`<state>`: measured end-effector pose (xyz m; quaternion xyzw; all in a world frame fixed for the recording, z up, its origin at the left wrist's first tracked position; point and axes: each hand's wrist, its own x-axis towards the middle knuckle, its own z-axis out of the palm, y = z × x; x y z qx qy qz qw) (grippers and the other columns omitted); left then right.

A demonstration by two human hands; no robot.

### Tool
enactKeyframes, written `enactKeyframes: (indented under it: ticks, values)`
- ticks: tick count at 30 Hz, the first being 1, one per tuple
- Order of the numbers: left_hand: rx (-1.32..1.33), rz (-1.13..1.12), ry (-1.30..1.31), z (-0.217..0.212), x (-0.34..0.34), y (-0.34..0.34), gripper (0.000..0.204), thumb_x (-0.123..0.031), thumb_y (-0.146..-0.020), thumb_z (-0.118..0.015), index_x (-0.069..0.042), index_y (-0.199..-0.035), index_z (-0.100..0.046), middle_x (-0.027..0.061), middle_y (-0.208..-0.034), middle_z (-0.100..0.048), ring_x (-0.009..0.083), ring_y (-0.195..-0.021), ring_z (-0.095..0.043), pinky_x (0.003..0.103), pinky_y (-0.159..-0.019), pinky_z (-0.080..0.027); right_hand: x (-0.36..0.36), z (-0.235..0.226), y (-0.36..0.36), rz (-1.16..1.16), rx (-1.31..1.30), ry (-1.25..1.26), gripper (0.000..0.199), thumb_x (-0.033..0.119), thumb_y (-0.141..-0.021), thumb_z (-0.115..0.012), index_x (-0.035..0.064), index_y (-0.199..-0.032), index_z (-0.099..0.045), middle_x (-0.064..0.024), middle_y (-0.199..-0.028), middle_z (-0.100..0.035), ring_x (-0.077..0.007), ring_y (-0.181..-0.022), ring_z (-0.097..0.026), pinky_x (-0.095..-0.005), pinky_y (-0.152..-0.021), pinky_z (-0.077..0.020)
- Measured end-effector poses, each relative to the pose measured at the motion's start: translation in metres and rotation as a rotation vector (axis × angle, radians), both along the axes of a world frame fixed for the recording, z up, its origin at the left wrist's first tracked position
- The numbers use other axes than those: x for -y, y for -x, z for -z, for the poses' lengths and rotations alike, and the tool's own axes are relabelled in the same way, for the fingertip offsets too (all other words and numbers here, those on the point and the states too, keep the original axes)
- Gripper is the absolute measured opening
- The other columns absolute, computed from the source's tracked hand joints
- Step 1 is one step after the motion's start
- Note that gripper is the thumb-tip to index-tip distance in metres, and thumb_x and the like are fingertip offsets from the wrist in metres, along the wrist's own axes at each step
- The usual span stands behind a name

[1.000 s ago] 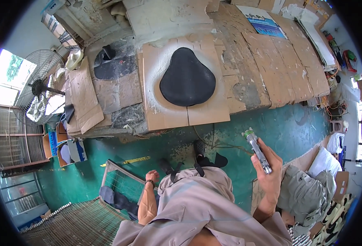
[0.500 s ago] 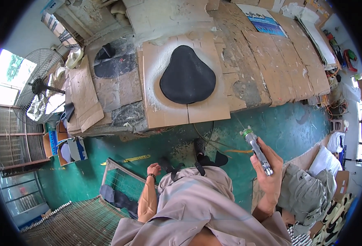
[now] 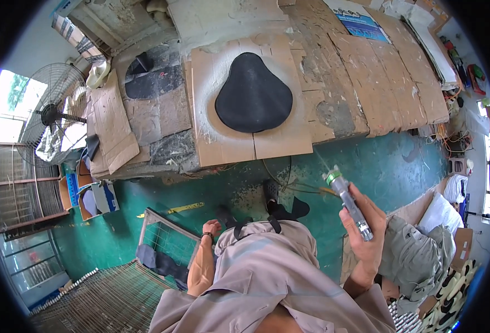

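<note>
My right hand [image 3: 367,230] is wrapped round a metal spray gun [image 3: 349,201] with a green ring near its nozzle. The gun points toward the bench, and a faint thin streak leaves its tip. It is apart from the black saddle-shaped piece [image 3: 253,94], which lies on a cardboard sheet [image 3: 217,150] on the bench. A whitish coating surrounds that piece on the cardboard. My left hand [image 3: 211,227] hangs low at my left side, its fingers curled together, with nothing visible in them. It touches nothing.
The cardboard-covered bench [image 3: 378,83] spans the far side. Black scraps [image 3: 153,83] lie on its left part. A large fan [image 3: 51,114] stands at the left. Wire racks [image 3: 100,302] are at lower left, and a grey cloth heap [image 3: 414,255] sits at right. A hose [image 3: 289,186] crosses the floor.
The view has shifted slightly, so the bench and black piece sit a little higher in the picture. My right hand still holds the spray gun; my left hand remains low.
</note>
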<state>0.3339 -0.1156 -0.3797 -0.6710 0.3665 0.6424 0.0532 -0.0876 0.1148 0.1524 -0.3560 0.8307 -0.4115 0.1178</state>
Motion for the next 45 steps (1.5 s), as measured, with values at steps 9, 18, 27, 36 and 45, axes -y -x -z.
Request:
enactKeyframes:
  ticks: [9,18,27,36,45]
  values:
    - [0.038,0.112,0.030,-0.029,0.024,0.056,0.032,-0.014,-0.093,-0.067,-0.009,-0.124,-0.070,0.0040,-0.093,-0.076,0.0163,-0.077,-0.073,0.037,-0.064,-0.059,-0.014,0.013,-0.007,0.198,0.045,-0.041,0.052,-0.002,-0.082,-0.074,-0.0032,-0.133,-0.065,-0.0203,-0.100,-0.071,-0.0320,-0.083,-0.071,-0.0355,-0.075,-0.0549]
    - [-0.354,0.098,0.422,-0.072,0.057,0.196,0.023,-0.011,-0.095,-0.070,-0.004,-0.117,-0.071,0.0023,-0.088,-0.071,0.0109,-0.076,-0.066,0.026,-0.063,-0.055,-0.009,0.013,-0.019,0.182,0.113,0.023,0.057,-0.002,-0.079,-0.076,-0.0027,-0.135,-0.063,-0.0186,-0.096,-0.070,-0.0308,-0.079,-0.069,-0.0337,-0.073,-0.0533]
    - [-0.094,0.217,1.203,-0.106,0.151,0.381,0.022,-0.023,-0.089,-0.076,-0.015,-0.110,-0.074,0.0065,-0.089,-0.067,0.0259,-0.087,-0.067,0.042,-0.080,-0.053,-0.052,0.009,-0.012,0.185,0.143,-0.057,0.047,0.004,-0.084,-0.074,-0.0042,-0.130,-0.067,-0.0181,-0.094,-0.071,-0.0250,-0.076,-0.068,-0.0321,-0.071,-0.0518]
    - [0.244,0.400,1.143,-0.156,0.148,0.430,0.029,-0.026,-0.081,-0.084,-0.017,-0.107,-0.073,0.0071,-0.104,-0.066,0.0302,-0.102,-0.066,0.043,-0.089,-0.053,-0.050,0.008,0.003,0.242,0.129,0.007,0.048,0.011,-0.084,-0.075,-0.0075,-0.128,-0.067,-0.0169,-0.088,-0.069,-0.0244,-0.074,-0.068,-0.0312,-0.071,-0.0512]
    - [0.243,0.423,1.120,-0.159,0.145,0.438,0.031,-0.023,-0.077,-0.086,-0.021,-0.107,-0.076,0.0058,-0.097,-0.065,0.0288,-0.101,-0.066,0.044,-0.090,-0.053,-0.056,0.019,0.028,0.107,0.118,0.032,0.052,0.017,-0.083,-0.078,-0.0094,-0.127,-0.067,-0.0165,-0.085,-0.067,-0.0239,-0.070,-0.064,-0.0318,-0.067,-0.0498]
